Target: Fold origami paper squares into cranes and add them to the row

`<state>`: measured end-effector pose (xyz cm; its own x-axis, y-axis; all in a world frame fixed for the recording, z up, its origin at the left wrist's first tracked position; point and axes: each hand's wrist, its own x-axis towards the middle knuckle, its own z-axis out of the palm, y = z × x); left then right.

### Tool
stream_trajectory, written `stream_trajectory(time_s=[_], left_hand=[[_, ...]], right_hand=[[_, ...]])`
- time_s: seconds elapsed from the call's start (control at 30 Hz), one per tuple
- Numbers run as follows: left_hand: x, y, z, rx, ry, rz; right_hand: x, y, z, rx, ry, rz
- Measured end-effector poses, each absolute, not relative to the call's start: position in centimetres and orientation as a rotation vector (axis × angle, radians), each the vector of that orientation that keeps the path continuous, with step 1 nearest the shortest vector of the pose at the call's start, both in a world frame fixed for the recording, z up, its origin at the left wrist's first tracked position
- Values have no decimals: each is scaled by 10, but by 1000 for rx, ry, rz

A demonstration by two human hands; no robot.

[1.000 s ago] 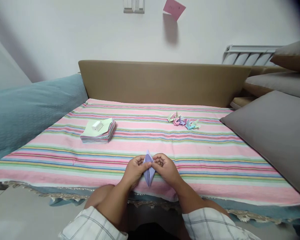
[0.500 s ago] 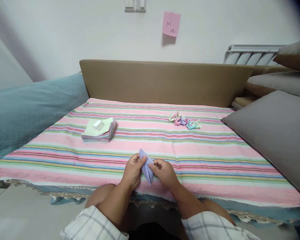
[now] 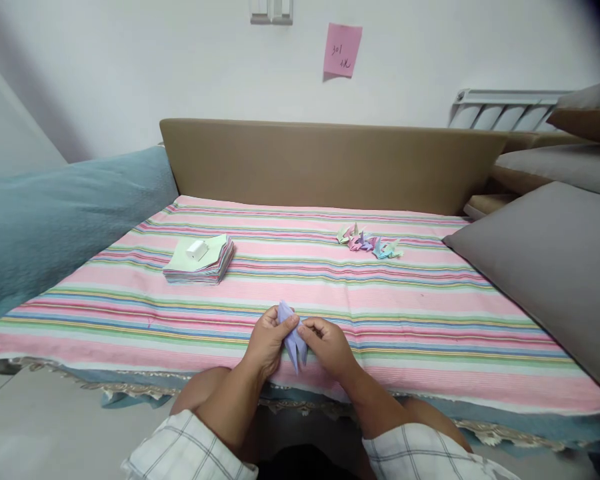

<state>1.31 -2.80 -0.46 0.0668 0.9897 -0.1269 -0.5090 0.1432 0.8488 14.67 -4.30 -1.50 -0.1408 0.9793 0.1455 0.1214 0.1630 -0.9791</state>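
Note:
A folded piece of purple origami paper (image 3: 293,347) is held between my two hands over the front of the striped cloth. Its two narrow points hang down toward me, slightly apart. My left hand (image 3: 271,339) pinches it from the left, thumb pressed on the front face. From the right, my right hand (image 3: 326,340) has its thumb and bent index finger closed on the paper's right edge. The fingers behind the paper are partly hidden.
A stack of coloured paper sheets (image 3: 196,267) lies at the left with a white block (image 3: 197,250) on top. Several small folded paper cranes (image 3: 365,241) sit in a row at the back right. Grey cushions (image 3: 550,267) border the right side.
The purple paper has turned and narrowed, and its lower points have spread apart. My left thumb has slid right across it. Both hands stay in nearly the same place.

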Motion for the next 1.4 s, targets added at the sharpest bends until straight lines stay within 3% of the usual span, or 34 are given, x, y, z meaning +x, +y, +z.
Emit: stream_trajectory(time_s=[0.4,1.4], left_hand=[[10,-28,-7,844,805,1218],[19,-30,-8,776,928,1299]], right_hand=[[152,-38,-15,-1075,-1264,1297],[147,-35,-27,-1010,-1035,1321]])
